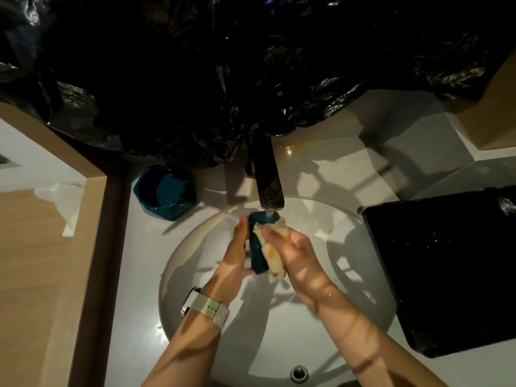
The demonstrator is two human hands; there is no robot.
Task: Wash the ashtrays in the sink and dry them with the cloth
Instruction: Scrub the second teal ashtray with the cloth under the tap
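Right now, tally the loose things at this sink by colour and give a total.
Teal: 2, the ashtray on the counter and the ashtray held under the tap
White with yellow: 1, the cloth
Black: 2, the plastic bag and the tray
Total: 5

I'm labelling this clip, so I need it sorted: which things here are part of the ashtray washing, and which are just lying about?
In use: teal ashtray in left hand; cloth in right hand; tap; sink; second teal ashtray on the counter.

Lying about: black plastic bag; black tray.
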